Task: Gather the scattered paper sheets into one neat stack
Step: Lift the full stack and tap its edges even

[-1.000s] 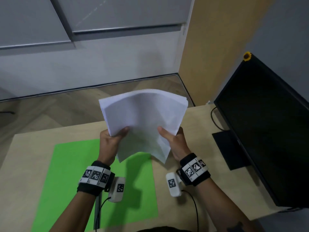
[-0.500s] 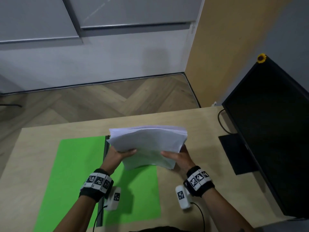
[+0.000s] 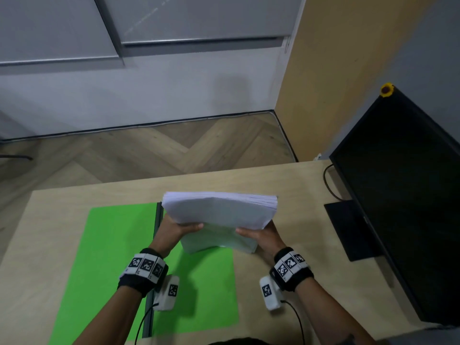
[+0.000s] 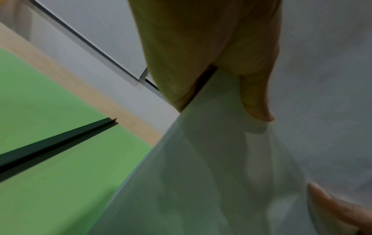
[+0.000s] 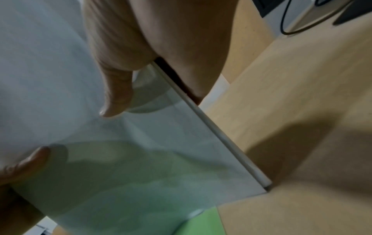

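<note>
A stack of white paper sheets (image 3: pixel 219 215) stands tilted on its near edge, where the green mat (image 3: pixel 117 257) meets the bare desk. My left hand (image 3: pixel 178 229) grips its left side with the thumb on the near face. My right hand (image 3: pixel 258 234) grips the right side the same way. In the left wrist view the thumb lies on the paper sheets (image 4: pixel 221 159), with fingers behind them. In the right wrist view the stack's lower right corner (image 5: pixel 265 187) touches the desk, and its side edges lie flush. The top edges fan slightly.
A wooden desk (image 3: pixel 286 185) carries the mat, which has a dark strip (image 3: pixel 157 215) running down its middle. A black monitor (image 3: pixel 408 195) with its base and cable stands at the right. Beyond the desk's far edge is wood flooring.
Both hands have lowered the stack from chest height to the desk and leaned it further over. The sheets, skewed a second ago, now sit more squarely together.
</note>
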`<act>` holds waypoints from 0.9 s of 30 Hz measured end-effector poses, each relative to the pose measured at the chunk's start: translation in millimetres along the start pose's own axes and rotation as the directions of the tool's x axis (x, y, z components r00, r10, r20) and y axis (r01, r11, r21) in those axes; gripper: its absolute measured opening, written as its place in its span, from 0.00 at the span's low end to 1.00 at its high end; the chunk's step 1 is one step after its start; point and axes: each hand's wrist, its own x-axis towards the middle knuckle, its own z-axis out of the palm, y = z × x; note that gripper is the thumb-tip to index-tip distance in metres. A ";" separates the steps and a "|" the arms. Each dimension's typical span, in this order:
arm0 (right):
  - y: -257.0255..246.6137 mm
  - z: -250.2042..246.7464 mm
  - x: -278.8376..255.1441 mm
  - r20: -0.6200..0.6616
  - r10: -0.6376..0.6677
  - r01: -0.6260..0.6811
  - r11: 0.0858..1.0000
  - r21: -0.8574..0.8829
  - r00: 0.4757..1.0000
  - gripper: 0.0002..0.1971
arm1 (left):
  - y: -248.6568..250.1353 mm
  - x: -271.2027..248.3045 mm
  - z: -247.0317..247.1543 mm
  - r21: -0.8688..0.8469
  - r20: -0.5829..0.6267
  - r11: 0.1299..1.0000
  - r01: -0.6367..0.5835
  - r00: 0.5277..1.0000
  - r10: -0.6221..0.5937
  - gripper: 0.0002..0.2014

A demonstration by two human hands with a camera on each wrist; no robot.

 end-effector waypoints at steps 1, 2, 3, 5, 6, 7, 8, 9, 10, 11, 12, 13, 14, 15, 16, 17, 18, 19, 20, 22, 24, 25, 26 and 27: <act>7.4 -0.6 2.8 -0.012 0.042 -0.042 0.999 0.015 0.999 0.35 | -4.8 0.7 -0.4 0.006 -0.001 1.000 0.019 1.000 -0.019 0.37; 13.8 -1.4 5.8 -0.030 0.071 -0.070 0.997 0.025 0.997 0.41 | -8.3 1.4 -0.8 0.011 0.000 0.999 0.037 0.999 -0.037 0.35; 17.8 -2.5 8.7 -0.037 0.080 -0.079 0.997 0.023 0.996 0.47 | -11.1 2.4 -1.7 0.018 0.001 0.999 0.049 0.999 -0.049 0.32; 13.9 -3.3 7.7 -0.028 0.049 -0.050 0.998 -0.037 0.998 0.43 | -13.2 3.4 -3.9 0.033 0.007 0.998 0.057 0.998 -0.057 0.28; 10.0 -4.7 6.2 -0.015 0.022 -0.023 0.997 -0.077 1.000 0.33 | -11.2 2.8 -5.3 0.032 0.011 0.998 0.056 0.998 -0.056 0.28; 3.9 -6.1 3.8 0.012 -0.008 0.009 0.995 -0.099 1.000 0.25 | -7.3 1.6 -6.9 0.028 0.017 0.998 0.052 0.998 -0.052 0.30; -2.3 -7.5 1.2 0.036 -0.039 0.043 0.993 -0.111 0.999 0.22 | -2.0 0.7 -8.8 0.025 0.020 0.999 0.045 0.999 -0.046 0.34; -8.7 -9.1 -2.0 0.061 -0.072 0.078 0.991 -0.105 0.996 0.22 | 5.7 -0.3 -10.6 0.027 0.021 0.999 0.032 0.999 -0.033 0.38; -14.1 -10.3 -4.6 0.078 -0.103 0.110 0.990 -0.088 0.992 0.21 | 15.6 -1.6 -12.1 0.030 0.024 0.999 0.012 1.000 -0.012 0.41; -19.9 -11.1 -7.1 0.087 -0.131 0.136 0.989 -0.063 0.988 0.21 | 26.5 -2.8 -13.9 0.029 0.030 1.000 -0.012 0.999 0.011 0.43; -27.2 -11.0 -10.2 0.092 -0.154 0.158 0.987 -0.039 0.984 0.21 | 37.5 -3.7 -15.0 0.022 0.037 0.999 -0.033 0.999 0.032 0.43; -34.2 -11.1 -12.0 0.097 -0.179 0.182 0.983 -0.027 0.979 0.21 | 47.4 -4.0 -15.6 0.014 0.045 0.998 -0.053 0.998 0.052 0.42; -41.1 -11.4 -13.3 0.110 -0.205 0.208 0.978 -0.023 0.973 0.21 | 56.1 -4.3 -15.2 0.011 0.052 0.997 -0.078 0.996 0.077 0.41; -48.1 -11.6 -14.0 0.125 -0.234 0.238 0.971 -0.013 0.964 0.21 | 62.4 -3.7 -13.9 0.015 0.056 0.994 -0.105 0.993 0.104 0.39; -54.3 -11.8 -14.6 0.139 -0.264 0.266 0.964 0.001 0.955 0.23 | 65.8 -2.7 -11.5 0.024 0.058 0.991 -0.129 0.990 0.127 0.37; -58.9 -12.0 -14.0 0.142 -0.290 0.291 0.957 0.017 0.946 0.26 | 66.7 -1.7 -8.9 0.033 0.059 0.989 -0.147 0.988 0.145 0.35; -60.4 -12.1 -12.0 0.137 -0.315 0.314 0.949 0.030 0.939 0.31 | 65.7 -0.6 -6.0 0.034 0.057 0.987 -0.158 0.986 0.156 0.34; -59.9 -11.9 -9.0 0.135 -0.336 0.333 0.942 0.041 0.932 0.38 | 63.3 -0.2 -3.2 0.023 0.049 0.986 -0.166 0.985 0.165 0.34; -58.0 -11.9 -6.2 0.140 -0.347 0.343 0.938 0.050 0.927 0.44 | 59.9 -0.2 -0.4 0.004 0.035 0.985 -0.173 0.984 0.173 0.34; -54.7 -10.3 -4.4 0.150 -0.333 0.325 0.943 0.079 0.931 0.50 | 53.4 0.1 2.1 -0.038 0.004 0.982 -0.183 0.983 0.183 0.38; -53.5 -7.9 -5.8 0.167 -0.296 0.284 0.954 0.094 0.940 0.45 | 50.2 0.7 2.4 -0.053 0.016 0.984 -0.169 0.985 0.170 0.39; -54.3 -6.6 -7.2 0.175 -0.281 0.269 0.959 0.092 0.944 0.39 | 49.8 0.5 2.2 -0.050 0.032 0.988 -0.148 0.988 0.150 0.39; -55.3 -5.3 -8.7 0.179 -0.274 0.262 0.961 0.086 0.945 0.32 | 50.1 0.0 2.1 -0.044 0.041 0.991 -0.123 0.991 0.125 0.39; -56.1 -4.9 -10.1 0.184 -0.272 0.262 0.962 0.077 0.944 0.27 | 50.9 -0.7 1.7 -0.036 0.040 0.994 -0.105 0.993 0.107 0.40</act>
